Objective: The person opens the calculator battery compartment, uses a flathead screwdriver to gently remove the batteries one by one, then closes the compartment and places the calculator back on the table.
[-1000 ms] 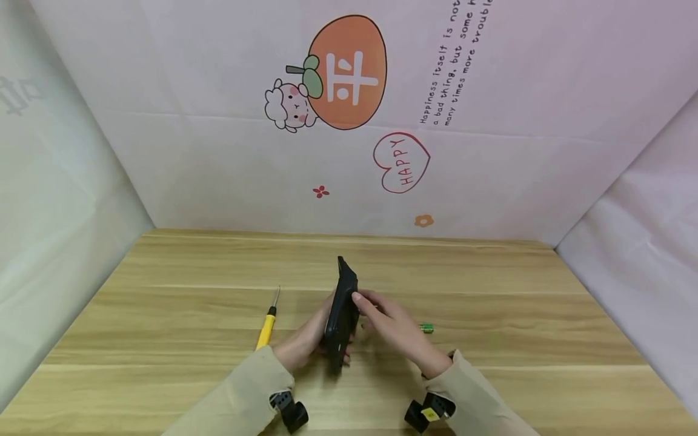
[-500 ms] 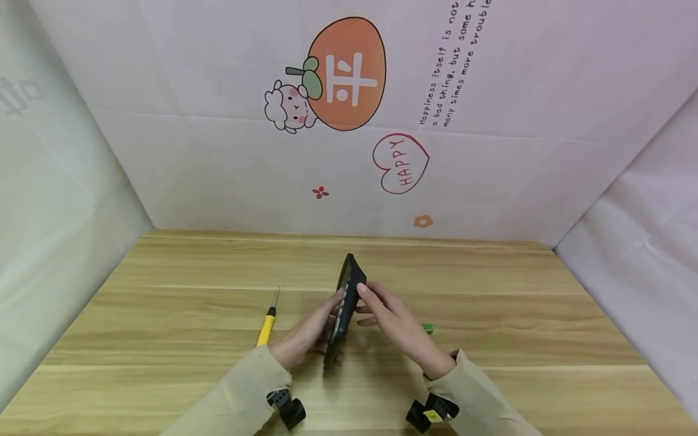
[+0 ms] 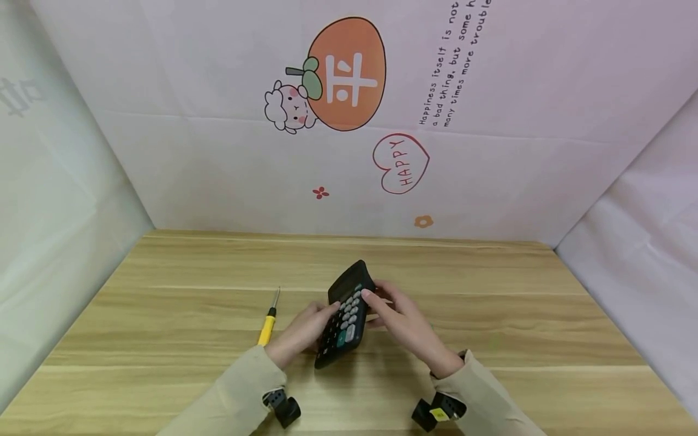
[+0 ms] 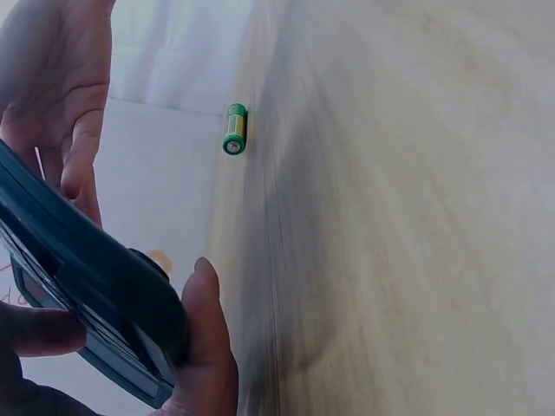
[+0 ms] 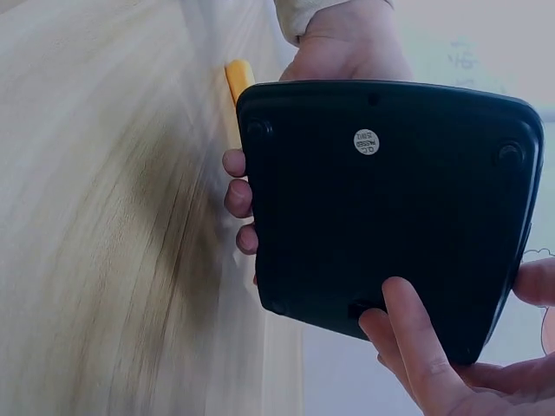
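A black desk calculator (image 3: 345, 290) is held tilted above the table, its grey and green keys facing up and to the left in the head view. My left hand (image 3: 302, 333) grips its left side, thumb over the keys and fingers behind. At the right edge my right hand (image 3: 403, 324) pinches it, with the thumb on the front rim and fingertips against the underside. The right wrist view shows that dark back (image 5: 321, 199) with a round white sticker and corner feet. In the left wrist view a green battery (image 4: 234, 130) lies on the table; the right hand mostly hides it from the head camera.
A screwdriver (image 3: 266, 330) with a yellow handle lies left of the left hand, its tip pointing away. The wood-grain table (image 3: 163, 290) ends at a printed white backdrop (image 3: 229, 175). White cloth walls stand on both sides.
The calculator has turned from nearly edge-on, through a steep tilt, so that its keys and display now face the head camera. Both hands keep hold; the right hand has shifted slightly rightward.
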{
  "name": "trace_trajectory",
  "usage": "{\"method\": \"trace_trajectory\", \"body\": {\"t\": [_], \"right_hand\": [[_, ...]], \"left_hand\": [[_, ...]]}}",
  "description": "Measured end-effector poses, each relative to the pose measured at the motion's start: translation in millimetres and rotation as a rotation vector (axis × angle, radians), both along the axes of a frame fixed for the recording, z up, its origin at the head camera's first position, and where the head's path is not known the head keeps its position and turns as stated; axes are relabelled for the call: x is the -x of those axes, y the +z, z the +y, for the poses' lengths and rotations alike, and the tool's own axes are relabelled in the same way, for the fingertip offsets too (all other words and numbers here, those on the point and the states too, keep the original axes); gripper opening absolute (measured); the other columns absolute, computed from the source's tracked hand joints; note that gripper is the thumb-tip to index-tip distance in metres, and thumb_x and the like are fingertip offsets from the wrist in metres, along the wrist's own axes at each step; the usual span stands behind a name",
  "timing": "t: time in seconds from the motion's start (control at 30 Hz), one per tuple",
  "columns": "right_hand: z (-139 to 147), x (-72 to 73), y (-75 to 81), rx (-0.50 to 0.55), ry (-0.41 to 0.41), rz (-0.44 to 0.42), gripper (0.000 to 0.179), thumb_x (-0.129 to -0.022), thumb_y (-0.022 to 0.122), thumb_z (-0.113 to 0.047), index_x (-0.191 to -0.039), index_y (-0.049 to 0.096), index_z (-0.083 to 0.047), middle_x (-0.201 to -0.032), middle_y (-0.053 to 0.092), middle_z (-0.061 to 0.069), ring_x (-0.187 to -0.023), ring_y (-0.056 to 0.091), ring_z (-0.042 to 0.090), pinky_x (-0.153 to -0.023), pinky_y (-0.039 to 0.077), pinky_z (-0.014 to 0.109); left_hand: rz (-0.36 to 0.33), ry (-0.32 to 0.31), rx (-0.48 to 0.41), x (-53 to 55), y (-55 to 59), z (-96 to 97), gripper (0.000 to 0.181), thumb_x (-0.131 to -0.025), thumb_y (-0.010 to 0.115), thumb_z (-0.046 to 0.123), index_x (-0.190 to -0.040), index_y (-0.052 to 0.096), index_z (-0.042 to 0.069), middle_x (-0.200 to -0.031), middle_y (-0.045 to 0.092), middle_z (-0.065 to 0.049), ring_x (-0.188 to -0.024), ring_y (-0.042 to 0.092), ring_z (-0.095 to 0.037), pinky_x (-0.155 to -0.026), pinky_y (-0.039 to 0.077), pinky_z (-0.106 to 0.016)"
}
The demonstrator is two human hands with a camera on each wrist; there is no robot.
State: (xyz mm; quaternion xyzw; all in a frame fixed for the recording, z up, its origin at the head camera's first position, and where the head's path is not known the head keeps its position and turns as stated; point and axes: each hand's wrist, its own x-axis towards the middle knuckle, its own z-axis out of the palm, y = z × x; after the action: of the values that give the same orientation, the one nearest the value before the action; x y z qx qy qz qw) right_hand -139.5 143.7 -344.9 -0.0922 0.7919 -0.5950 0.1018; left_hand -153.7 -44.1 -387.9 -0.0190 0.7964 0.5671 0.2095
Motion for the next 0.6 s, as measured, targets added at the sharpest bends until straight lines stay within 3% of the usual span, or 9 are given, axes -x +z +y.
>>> {"method": "trace_trajectory", "body": {"t": [0.33,0.6], "right_hand": [[4.6,2.3,-1.2,-0.028,-0.015,0.0,0.05,-0.099,0.053,-0.022,-0.14,0.04,0.004,-0.123,0.053,0.025,-0.102,0.064,0.029,-0.08,0.055,0.045],[8.5,4.5,-4.7,-0.065,-0.041,0.007,0.047,-0.098,0.053,-0.014,-0.139,0.041,0.006,-0.128,0.054,0.024,-0.104,0.064,0.029,-0.08,0.056,0.034]], "left_hand": [[0.041,0.025,0.036,0.9,-4.3,-4.5,0.051,-0.097,0.047,0.043,-0.117,0.05,-0.004,-0.103,0.061,-0.018,-0.085,0.06,-0.023,-0.062,0.052,-0.034],[0.051,0.045,0.018,1.6,-2.5,-9.6,0.048,-0.096,0.052,0.041,-0.117,0.05,-0.002,-0.101,0.064,-0.016,-0.076,0.063,-0.019,-0.06,0.054,-0.033]]}}
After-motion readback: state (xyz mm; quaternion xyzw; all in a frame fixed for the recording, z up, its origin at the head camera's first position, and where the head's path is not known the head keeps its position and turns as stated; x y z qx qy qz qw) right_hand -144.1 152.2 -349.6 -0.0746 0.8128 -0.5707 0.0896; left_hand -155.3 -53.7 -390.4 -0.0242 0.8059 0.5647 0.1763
